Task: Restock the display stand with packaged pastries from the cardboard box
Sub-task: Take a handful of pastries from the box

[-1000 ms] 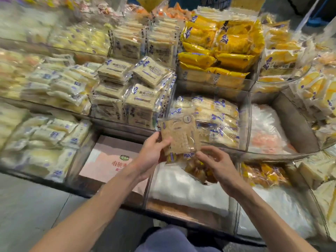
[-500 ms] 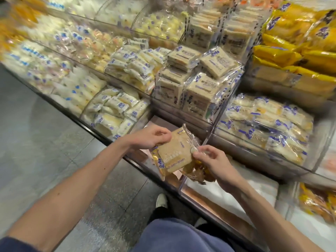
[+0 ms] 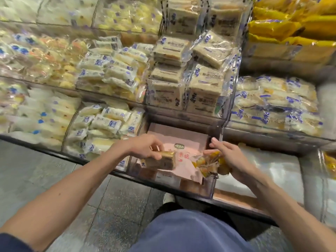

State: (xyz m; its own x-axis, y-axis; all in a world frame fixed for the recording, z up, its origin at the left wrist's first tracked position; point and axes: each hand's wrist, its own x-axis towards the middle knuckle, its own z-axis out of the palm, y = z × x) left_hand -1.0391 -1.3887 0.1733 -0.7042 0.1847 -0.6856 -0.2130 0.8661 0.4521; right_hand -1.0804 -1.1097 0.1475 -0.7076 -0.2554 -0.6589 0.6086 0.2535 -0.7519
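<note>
Placing step, I'd say. I've got the left hand [image 3: 145, 146] curled round a brown pastry pack [image 3: 161, 160], low over the bin [image 3: 171, 181] lined with pink paper [image 3: 181, 136]. The right hand [image 3: 231, 157] pinches yellow packs [image 3: 206, 163] just beside. Next I'd set the brown pack flat and let go. Cardboard box is not in view.

Left grip [image 3: 145, 148]: alone holds brown pastry pack [image 3: 161, 160], now over pink liner [image 3: 181, 136].
Right grip [image 3: 231, 158]: off it, at 3 o'clock with yellow packs [image 3: 207, 164].
</note>
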